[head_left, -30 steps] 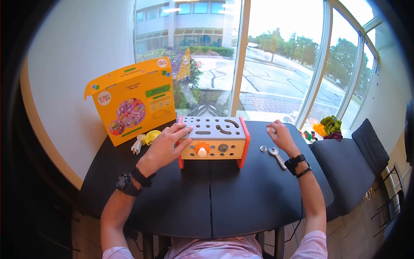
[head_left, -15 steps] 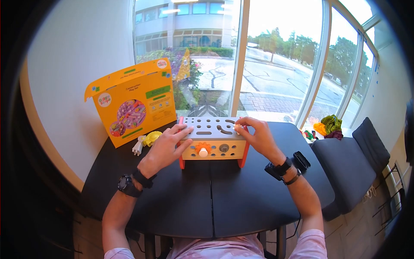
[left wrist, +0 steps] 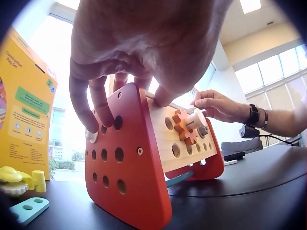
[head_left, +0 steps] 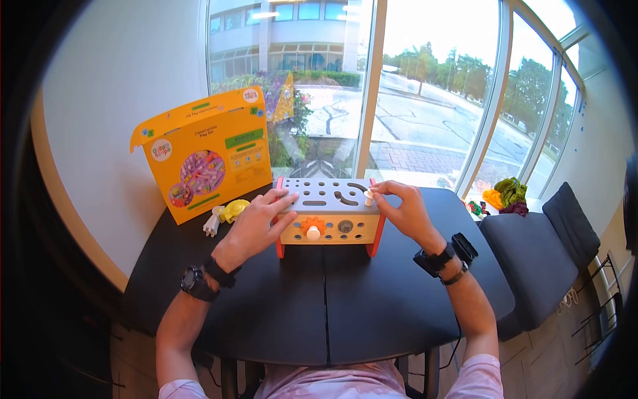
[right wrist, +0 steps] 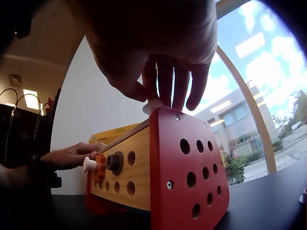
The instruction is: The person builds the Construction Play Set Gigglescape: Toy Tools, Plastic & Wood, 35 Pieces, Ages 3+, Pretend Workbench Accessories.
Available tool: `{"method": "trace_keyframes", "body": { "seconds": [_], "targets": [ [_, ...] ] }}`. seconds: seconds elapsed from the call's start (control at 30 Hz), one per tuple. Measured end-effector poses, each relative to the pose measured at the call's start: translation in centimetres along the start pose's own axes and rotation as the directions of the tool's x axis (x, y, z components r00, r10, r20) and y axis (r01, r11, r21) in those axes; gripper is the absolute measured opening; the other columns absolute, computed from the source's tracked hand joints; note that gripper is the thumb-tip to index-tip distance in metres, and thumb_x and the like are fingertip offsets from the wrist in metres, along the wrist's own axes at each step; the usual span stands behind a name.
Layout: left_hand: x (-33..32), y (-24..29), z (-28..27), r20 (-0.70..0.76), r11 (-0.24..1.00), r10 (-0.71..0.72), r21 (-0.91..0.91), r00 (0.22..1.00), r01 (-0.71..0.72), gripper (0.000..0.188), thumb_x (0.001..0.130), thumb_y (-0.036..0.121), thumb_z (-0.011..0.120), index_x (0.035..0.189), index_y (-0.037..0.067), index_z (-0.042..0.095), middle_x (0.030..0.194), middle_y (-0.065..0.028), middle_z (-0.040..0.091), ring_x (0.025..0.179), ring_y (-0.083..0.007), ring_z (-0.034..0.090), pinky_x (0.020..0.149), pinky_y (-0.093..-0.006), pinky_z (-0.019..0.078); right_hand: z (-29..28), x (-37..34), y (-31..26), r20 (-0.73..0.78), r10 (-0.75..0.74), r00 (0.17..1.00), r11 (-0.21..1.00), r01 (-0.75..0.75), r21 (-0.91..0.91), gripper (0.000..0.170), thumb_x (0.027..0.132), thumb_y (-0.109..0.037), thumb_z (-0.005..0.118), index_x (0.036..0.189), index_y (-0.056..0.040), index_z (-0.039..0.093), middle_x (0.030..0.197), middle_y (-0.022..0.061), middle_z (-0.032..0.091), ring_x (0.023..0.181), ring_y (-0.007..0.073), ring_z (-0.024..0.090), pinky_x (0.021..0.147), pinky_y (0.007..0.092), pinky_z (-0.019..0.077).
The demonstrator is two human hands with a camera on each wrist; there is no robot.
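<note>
A toy workbench point(head_left: 329, 231) with a grey holed top, wooden front and red end panels stands on the black table. My left hand point(head_left: 251, 227) holds its left end, with fingers over the red end panel point(left wrist: 129, 158) and the thumb at the front's top edge. My right hand point(head_left: 407, 211) pinches a white toy bolt point(head_left: 369, 197) upright at the top's right end. Its round head point(right wrist: 152, 106) shows under my fingertips in the right wrist view. On the front are an orange gear point(head_left: 312, 227) with a white bolt through it and a grey nut point(head_left: 345, 227).
A yellow play-set box point(head_left: 206, 156) stands at the back left, by the window. Yellow and white toy pieces point(head_left: 226, 216) lie before it, and a teal holed strip point(left wrist: 29, 209) shows nearby. A black object point(head_left: 464, 247) lies beyond my right wrist; dark chairs point(head_left: 531, 259) stand to the right.
My right hand has come left from above the table to the workbench's top right end, where the white bolt now shows upright. My left hand has stayed in place.
</note>
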State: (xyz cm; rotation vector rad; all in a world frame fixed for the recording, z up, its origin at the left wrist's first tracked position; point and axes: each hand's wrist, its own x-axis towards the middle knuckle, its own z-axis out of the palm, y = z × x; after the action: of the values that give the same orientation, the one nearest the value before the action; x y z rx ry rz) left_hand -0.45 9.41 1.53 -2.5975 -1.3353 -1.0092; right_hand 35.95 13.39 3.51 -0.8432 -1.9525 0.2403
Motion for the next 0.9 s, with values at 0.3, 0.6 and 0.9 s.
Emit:
{"method": "trace_keyframes", "body": {
  "seconds": [0.3,0.6,0.9],
  "targets": [
    [0.0,0.2,0.0,0.004,1.0,-0.012,-0.005,1.0,0.012,0.046,0.111,0.029,0.066,0.15,0.006,0.066,0.149,-0.0204,0.063,0.139,-0.0407,0.06,0.117,-0.0465,0.049,-0.3,0.5,-1.1,0.029,-0.061,0.998,0.995,0.063,-0.078,0.018,0.101,-0.015,0.079,0.095,0.0012,0.075,0.092,0.0111,0.073,0.084,0.0238,0.07,0.081,0.0364,0.056],
    [0.0,0.1,0.0,-0.003,1.0,-0.005,-0.003,1.0,0.005,0.046,0.11,0.029,0.066,0.15,0.006,0.066,0.148,-0.0211,0.063,0.137,-0.0417,0.061,0.117,-0.0475,0.0491,0.4,0.8,-0.2,0.019,-0.093,0.995,0.996,0.093,-0.005,0.02,0.102,-0.018,0.077,0.099,0.0011,0.071,0.094,0.0099,0.068,0.087,0.0202,0.068,0.082,0.0332,0.0556],
    [0.1,0.0,0.1,-0.007,1.0,-0.006,-0.007,1.0,0.006,0.045,0.11,0.028,0.067,0.149,0.006,0.067,0.148,-0.0209,0.063,0.138,-0.0417,0.061,0.117,-0.0475,0.0491,0.8,0.3,0.0,-0.003,0.015,1.0,0.999,-0.015,-0.047,0.035,0.095,-0.026,0.089,0.097,0.0008,0.065,0.096,0.0089,0.064,0.084,0.02,0.065,0.079,0.0335,0.0545]
  ]
}}
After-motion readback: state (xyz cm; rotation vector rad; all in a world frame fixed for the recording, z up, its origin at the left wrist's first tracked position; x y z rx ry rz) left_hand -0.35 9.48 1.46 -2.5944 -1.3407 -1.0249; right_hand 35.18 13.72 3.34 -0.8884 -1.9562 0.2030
